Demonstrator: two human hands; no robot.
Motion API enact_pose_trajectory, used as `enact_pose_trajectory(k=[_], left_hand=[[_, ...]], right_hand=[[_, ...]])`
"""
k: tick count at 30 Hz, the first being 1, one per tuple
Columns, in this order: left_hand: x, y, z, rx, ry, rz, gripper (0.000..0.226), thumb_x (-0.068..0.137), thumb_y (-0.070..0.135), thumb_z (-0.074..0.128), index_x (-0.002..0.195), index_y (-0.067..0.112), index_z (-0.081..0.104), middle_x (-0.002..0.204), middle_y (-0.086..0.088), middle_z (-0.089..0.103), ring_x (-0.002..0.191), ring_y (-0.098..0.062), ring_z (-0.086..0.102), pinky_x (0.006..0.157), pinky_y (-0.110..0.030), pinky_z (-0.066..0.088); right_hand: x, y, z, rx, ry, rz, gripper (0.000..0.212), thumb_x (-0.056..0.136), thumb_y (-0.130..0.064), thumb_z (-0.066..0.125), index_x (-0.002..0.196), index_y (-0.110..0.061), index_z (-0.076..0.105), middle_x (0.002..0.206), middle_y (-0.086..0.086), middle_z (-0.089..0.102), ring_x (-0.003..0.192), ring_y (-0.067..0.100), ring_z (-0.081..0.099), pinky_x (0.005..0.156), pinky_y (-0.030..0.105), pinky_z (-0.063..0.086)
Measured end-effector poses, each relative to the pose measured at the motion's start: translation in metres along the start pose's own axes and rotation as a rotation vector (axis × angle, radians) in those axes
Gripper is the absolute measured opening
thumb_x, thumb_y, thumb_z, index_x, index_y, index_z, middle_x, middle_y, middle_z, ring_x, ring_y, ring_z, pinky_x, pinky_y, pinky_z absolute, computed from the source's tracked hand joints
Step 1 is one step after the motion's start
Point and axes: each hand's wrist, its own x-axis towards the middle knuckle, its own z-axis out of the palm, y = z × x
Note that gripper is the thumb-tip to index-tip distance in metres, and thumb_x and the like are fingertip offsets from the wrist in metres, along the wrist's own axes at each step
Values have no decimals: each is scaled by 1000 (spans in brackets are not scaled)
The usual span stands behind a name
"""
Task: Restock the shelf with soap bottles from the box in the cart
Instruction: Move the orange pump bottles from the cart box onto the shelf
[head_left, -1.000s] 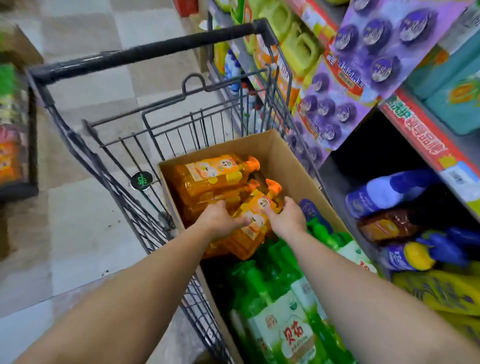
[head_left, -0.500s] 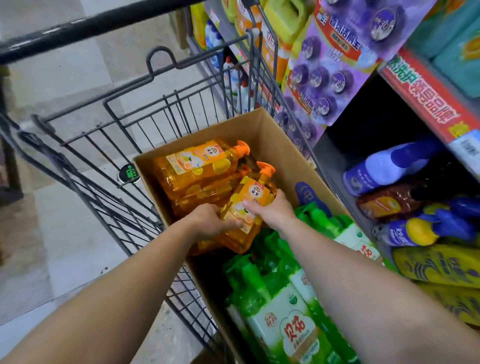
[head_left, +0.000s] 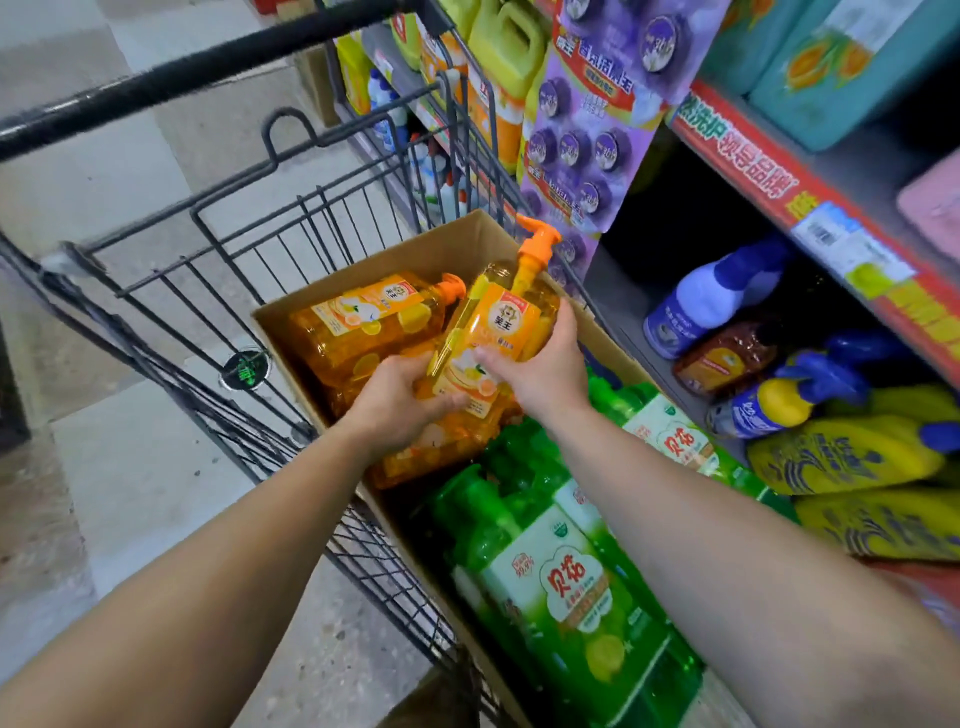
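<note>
An orange pump soap bottle (head_left: 496, 325) is raised above the cardboard box (head_left: 441, 252) in the wire cart (head_left: 218, 249), its pump pointing up and away. My left hand (head_left: 400, 400) grips its base and my right hand (head_left: 545, 371) grips its side. More orange bottles (head_left: 363, 325) lie in the far half of the box. Green soap bottles (head_left: 566, 587) fill the near half. To the right, the shelf (head_left: 634, 306) has a dark gap at its back.
On the lower shelf lie a white and blue bottle (head_left: 711, 296), a brown pouch (head_left: 722, 358) and yellow bottles (head_left: 841, 457). A purple hanging pack display (head_left: 587, 150) sits beside the cart's far corner. A red price rail (head_left: 779, 187) edges the shelf above. Tiled floor lies to the left.
Both hands have lifted the orange bottle out of the pile in the box and tilted it more upright; its pump now stands above the box's far edge. The view has shifted.
</note>
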Motion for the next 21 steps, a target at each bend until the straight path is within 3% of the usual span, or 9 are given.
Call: enact_pose_trajectory(k=[5, 9, 12, 14, 16, 18, 21], left_hand=[[-24, 36, 9, -154, -2, 78, 30, 81, 35, 73, 108, 43, 63, 95, 28, 70, 88, 7, 66, 64, -7, 49], [-46, 71, 33, -217, 45, 220, 44, 78, 24, 78, 117, 35, 61, 93, 29, 70, 86, 10, 65, 63, -2, 46], [-60, 98, 60, -234, 75, 293, 57, 70, 17, 85, 120, 31, 61, 105, 10, 72, 98, -4, 67, 81, -21, 54], [-73, 120, 84, -239, 41, 339, 64, 67, 12, 86, 123, 25, 58, 114, 0, 69, 103, -12, 65, 90, -36, 54], [-93, 144, 116, -211, -23, 405, 71, 66, 9, 86, 129, 19, 53, 117, -2, 66, 106, -12, 63, 95, -37, 52], [-121, 166, 159, -218, -114, 460, 85, 65, 6, 86, 139, 14, 45, 119, 3, 64, 103, -4, 62, 94, -26, 51], [-181, 198, 235, -218, -291, 528, 83, 66, 5, 86, 136, 28, 46, 117, 11, 65, 98, -3, 62, 84, -20, 51]], right_hand=[[-29, -26, -45, 1, 128, -170, 111, 59, -49, 84, 146, -34, 17, 140, -6, 49, 125, 18, 51, 102, 38, 43], [-61, -35, -92, -7, 193, -254, 111, 59, -47, 84, 145, -38, 13, 142, -4, 47, 125, 16, 51, 102, 44, 44], [-93, -28, -138, 7, 308, -299, 115, 61, -41, 86, 150, -31, 13, 145, -3, 44, 129, 12, 46, 106, 34, 39], [-121, -19, -176, 74, 401, -290, 115, 60, -37, 88, 150, -25, 18, 136, -2, 53, 122, 10, 52, 101, 27, 40], [-156, -5, -217, 90, 464, -259, 93, 63, -36, 87, 141, -20, 39, 113, -6, 63, 106, 9, 60, 88, 22, 44], [-201, 18, -262, 61, 507, -265, 56, 66, -34, 85, 113, -24, 57, 95, -11, 65, 90, 2, 64, 77, 17, 45], [-286, 61, -326, 65, 571, -252, 46, 67, -30, 85, 104, -29, 57, 98, -7, 68, 89, 7, 64, 81, 25, 49]])
